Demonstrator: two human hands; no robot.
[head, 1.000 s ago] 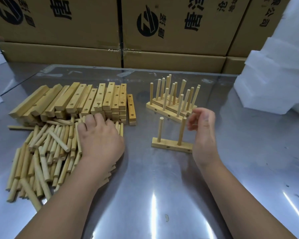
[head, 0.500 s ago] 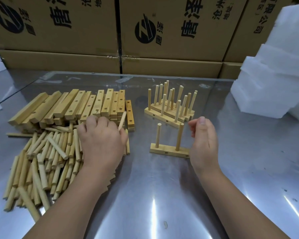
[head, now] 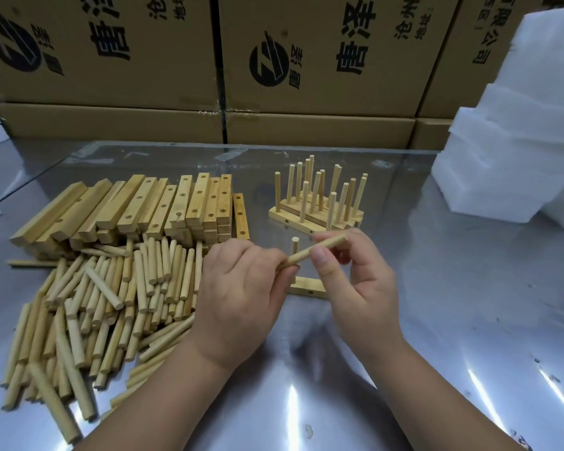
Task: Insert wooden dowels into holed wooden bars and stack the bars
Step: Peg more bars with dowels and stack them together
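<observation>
My left hand (head: 241,288) and right hand (head: 362,281) each pinch the same dowel (head: 313,252) just above the bar (head: 310,287). Best to stand it upright, then press straight down.

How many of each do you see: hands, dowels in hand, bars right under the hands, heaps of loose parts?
Hands: 2, left hand, right hand
Held dowel: 1
Bar under the hands: 1
Heaps: 2, loose dowels, holed bars
Total: 6
</observation>
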